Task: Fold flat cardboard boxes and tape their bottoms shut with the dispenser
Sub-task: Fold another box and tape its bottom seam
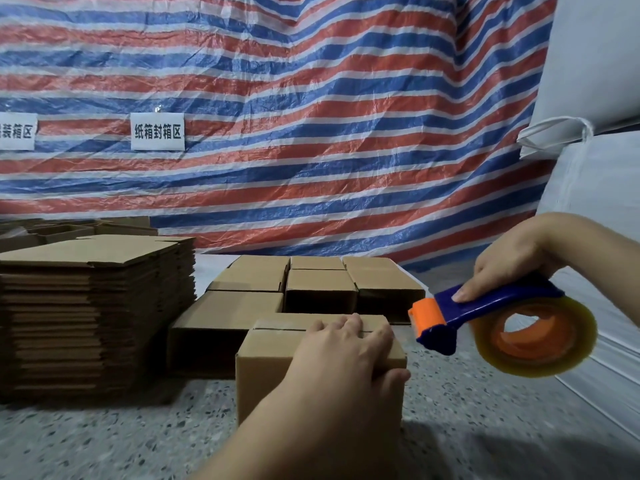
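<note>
Box (277, 368) under work: lower centre of frame, standing on the speckled floor (104, 445), top flaps folded in with the seam between them visible and no tape seen on it.

Head view, only view available.
- Left hand (346, 355): palm down on the box top, fingers loosely spread across the seam, thumb hanging over the right edge. Presses the flaps shut.
- Right hand (509, 265): right of frame, fingers curled round the blue handle of the tape dispenser (485, 327), which it holds in the air just right of the box, orange head toward it. Not touching cardboard. Roll looks well stocked.
- Flat stack (97, 306): left of frame, tall pile of unfolded blanks.
- Finished boxes (311, 289): centre, just behind the current one, several folded and set close together, some on their sides showing open ends.

Progress, as judged: folding of this box done, taping not yet begun. Most of the job remains, given the stack's height.
</note>
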Demonstrator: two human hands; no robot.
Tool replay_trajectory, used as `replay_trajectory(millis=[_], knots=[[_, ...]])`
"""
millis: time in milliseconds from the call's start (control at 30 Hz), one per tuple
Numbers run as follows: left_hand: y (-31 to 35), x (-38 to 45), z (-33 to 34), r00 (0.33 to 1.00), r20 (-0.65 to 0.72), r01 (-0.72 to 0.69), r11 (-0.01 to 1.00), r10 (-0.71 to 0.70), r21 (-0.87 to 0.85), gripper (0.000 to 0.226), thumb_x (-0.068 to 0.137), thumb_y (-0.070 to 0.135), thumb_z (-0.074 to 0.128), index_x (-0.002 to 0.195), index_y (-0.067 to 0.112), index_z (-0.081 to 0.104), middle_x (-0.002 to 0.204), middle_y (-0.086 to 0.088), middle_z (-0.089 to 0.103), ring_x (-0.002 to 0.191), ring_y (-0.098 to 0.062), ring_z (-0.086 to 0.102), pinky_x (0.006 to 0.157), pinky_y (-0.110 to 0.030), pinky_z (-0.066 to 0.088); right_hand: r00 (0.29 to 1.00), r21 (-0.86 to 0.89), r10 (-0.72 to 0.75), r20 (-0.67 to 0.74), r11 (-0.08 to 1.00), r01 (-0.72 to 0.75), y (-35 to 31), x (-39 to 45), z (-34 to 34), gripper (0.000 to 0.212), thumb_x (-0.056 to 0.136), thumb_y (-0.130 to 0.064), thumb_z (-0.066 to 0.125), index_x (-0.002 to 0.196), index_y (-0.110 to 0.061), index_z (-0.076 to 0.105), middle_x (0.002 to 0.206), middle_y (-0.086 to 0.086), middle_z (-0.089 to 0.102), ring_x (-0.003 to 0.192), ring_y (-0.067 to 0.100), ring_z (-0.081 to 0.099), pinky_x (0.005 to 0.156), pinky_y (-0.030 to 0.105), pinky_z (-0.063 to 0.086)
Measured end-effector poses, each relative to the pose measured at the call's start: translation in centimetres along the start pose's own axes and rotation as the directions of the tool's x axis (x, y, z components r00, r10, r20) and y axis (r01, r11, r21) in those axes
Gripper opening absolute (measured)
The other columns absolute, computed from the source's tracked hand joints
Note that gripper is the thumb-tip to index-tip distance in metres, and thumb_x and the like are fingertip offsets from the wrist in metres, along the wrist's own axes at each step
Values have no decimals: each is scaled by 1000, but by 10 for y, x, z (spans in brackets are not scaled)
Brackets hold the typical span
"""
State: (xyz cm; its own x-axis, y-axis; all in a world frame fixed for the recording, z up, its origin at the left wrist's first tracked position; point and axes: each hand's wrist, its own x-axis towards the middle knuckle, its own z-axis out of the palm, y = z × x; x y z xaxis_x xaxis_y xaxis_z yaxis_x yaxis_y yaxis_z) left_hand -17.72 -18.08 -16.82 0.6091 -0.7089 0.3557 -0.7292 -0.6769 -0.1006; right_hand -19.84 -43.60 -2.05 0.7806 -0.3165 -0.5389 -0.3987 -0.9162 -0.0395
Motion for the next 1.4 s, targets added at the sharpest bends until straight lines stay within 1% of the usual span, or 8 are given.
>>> replay_trajectory(millis=[233, 400, 767, 1100, 1200, 1267, 1333, 1400], knots=[[-1, 4, 1, 999, 37, -9, 999, 8, 36, 61, 96, 67, 27, 149, 37, 23, 155, -9, 34, 142, -27, 33, 113, -45, 29, 976, -224, 85, -203, 966, -131, -43, -1, 6, 81, 64, -85, 67, 105, -16, 70, 95, 7, 78, 89, 23, 76, 84, 34, 60], [-3, 3, 3, 1000, 23, -20, 999, 19, 47, 63, 95, 68, 23, 150, 37, 20, 155, -6, 35, 142, -24, 31, 114, -44, 29, 950, -587, 140, -280, 758, -284, -49, 19, 49, 50, 76, -70, 70, 87, -21, 65, 76, -7, 62, 65, 11, 59, 55, 27, 44], [-2, 2, 6, 999, -34, -7, 1000, 8, 20, 62, 94, 69, 25, 149, 40, 18, 156, -4, 35, 142, -24, 32, 116, -45, 26, 660, -163, -59, -749, 982, -97, 0, 126, 162, 58, 86, -79, 46, 98, -25, 64, 86, -8, 64, 76, 10, 61, 63, 26, 50], [-2, 1, 8, 998, -58, -11, 1000, 12, 10, 59, 94, 69, 26, 146, 39, 23, 153, -4, 39, 141, -25, 34, 114, -45, 27, 598, -38, 87, -797, 980, -194, -11, 123, 182, 80, 87, -84, 12, 99, -26, 66, 111, -1, 67, 102, 18, 62, 90, 39, 45], [-1, 1, 9, 998, -60, -11, 1000, 11, 11, 59, 95, 68, 27, 146, 39, 22, 153, -5, 39, 141, -25, 34, 114, -46, 27, 459, 182, 93, -884, 971, 153, -23, 98, 170, 86, 86, -80, 5, 93, -18, 65, 98, 2, 65, 89, 16, 61, 83, 40, 52], [-1, 2, 9, 998, -59, -9, 1000, 11, 23, 59, 95, 68, 27, 146, 39, 22, 152, -6, 39, 141, -26, 34, 114, -46, 27, 570, 527, 194, -798, 685, 504, -33, 83, 165, 84, 89, -77, 15, 77, -10, 64, 73, 6, 65, 67, 18, 61, 70, 40, 53], [-2, 3, 9, 998, -67, -13, 999, 15, 33, 60, 95, 68, 27, 147, 38, 23, 150, -7, 41, 139, -26, 36, 113, -44, 30, 820, 807, 135, -556, 324, 494, -44, 70, 164, 78, 94, -73, 29, 76, -6, 63, 64, 7, 64, 60, 20, 59, 62, 36, 48], [-2, 2, 10, 997, -77, -19, 999, 22, 44, 60, 95, 67, 26, 147, 37, 24, 148, -7, 43, 137, -26, 38, 111, -43, 32, 903, 889, 9, -429, 182, 421, -52, 60, 166, 70, 92, -73, 38, 78, -9, 61, 68, 8, 60, 64, 23, 54, 58, 32, 43]])
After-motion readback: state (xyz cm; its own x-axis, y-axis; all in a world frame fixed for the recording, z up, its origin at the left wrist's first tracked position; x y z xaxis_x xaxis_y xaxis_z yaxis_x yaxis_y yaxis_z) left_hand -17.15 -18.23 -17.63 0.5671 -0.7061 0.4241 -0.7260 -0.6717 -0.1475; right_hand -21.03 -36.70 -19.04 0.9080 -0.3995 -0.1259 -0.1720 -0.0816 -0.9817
